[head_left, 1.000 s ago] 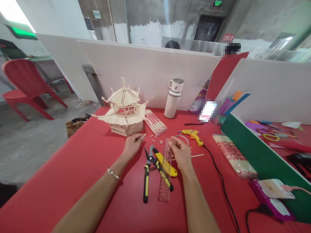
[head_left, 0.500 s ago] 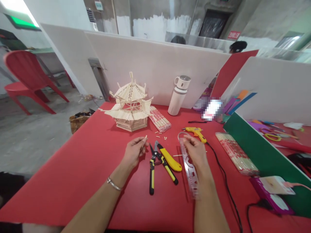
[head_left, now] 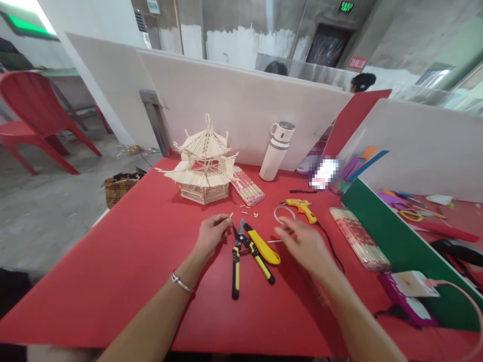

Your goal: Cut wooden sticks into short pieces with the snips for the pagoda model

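Observation:
My left hand [head_left: 213, 236] pinches a short piece of wooden stick [head_left: 231, 215] between thumb and fingertips. My right hand [head_left: 302, 246] is open, fingers apart and slightly blurred, over the table. By its fingertips lies a thin wooden stick [head_left: 275, 241], partly hidden. The clear ruler [head_left: 317, 290] shows only in part beneath my right forearm. Between my hands lie pruning shears [head_left: 241, 242] with black-and-yellow handles, blades spread, and a yellow utility knife [head_left: 263, 245]. Beyond stands a pagoda model [head_left: 206, 168] built of wooden sticks.
A yellow glue gun [head_left: 302, 207] lies near a clear ring [head_left: 279, 215]. Packs of sticks [head_left: 247, 187] sit beside the model and along the green divider [head_left: 407, 261]. A white flask [head_left: 276, 153] stands by the back panel. Small stick offcuts [head_left: 245, 212] are scattered ahead.
My right hand has let go of the ruler, which now lies under my forearm, and its fingers have spread. My left hand still holds the stick piece.

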`<state>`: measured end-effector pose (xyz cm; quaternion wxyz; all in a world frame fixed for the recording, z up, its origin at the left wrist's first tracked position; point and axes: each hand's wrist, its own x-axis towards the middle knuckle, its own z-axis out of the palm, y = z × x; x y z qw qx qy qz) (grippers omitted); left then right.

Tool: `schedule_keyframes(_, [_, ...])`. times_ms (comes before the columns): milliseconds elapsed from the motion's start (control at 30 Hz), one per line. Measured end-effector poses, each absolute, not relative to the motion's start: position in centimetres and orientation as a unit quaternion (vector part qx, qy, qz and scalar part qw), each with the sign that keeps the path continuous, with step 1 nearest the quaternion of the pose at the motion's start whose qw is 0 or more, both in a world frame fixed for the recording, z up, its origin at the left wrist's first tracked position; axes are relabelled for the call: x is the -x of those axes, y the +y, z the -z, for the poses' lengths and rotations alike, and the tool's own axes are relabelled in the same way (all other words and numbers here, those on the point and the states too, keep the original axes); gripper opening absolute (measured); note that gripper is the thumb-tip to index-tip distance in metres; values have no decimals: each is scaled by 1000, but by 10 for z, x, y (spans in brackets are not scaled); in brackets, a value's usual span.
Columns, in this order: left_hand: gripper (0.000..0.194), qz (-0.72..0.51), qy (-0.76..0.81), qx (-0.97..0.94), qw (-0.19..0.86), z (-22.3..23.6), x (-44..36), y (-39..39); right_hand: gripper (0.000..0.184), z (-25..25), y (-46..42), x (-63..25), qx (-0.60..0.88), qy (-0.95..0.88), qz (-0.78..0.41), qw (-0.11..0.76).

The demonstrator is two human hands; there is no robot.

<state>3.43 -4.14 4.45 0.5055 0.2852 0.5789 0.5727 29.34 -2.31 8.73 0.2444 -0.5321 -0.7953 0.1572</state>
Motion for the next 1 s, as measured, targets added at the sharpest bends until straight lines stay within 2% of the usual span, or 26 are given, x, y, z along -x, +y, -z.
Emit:
schedule_keyframes(133, [38, -580, 586, -282, 491, -44, -33, -41, 37, -72, -81, -225, 543, -822, -115, 126])
schedule_keyframes(200, [38, -582, 589, -277, 487, -43, -33, -41, 43, -60, -102, -203, 570, -808, -76, 127])
schedule_keyframes(300, [36, -576, 594, -278, 488, -41, -32, -39, 67, -47, -117, -191, 614, -774, -50, 146])
schedule_keyframes(367, [35, -577, 591, -283, 488, -40, -32, -39, 76, -45, -119, -190, 637, -757, -49, 140])
schedule_keyframes(500, [35, -588, 583, -283, 484, -41, -31, -40, 75, -49, -116, -191, 652, -749, -64, 100])
schedule_keyframes(633, [36, -595, 578, -284, 481, -44, -30, -41, 67, -51, -112, -198, 651, -744, -100, 111])
schedule_keyframes(800, [39, -616, 570, -268, 474, -47, -23, -39, 66, -50, -104, -219, 668, -674, -232, 212])
schedule_keyframes(933, [40, -620, 564, -276, 470, -50, -24, -39, 58, -51, -102, -229, 587, -530, -485, 373])
schedule_keyframes(1000, [41, -606, 568, -283, 480, -50, -28, -41, 56, -51, -104, -230, 522, -420, -613, 419])
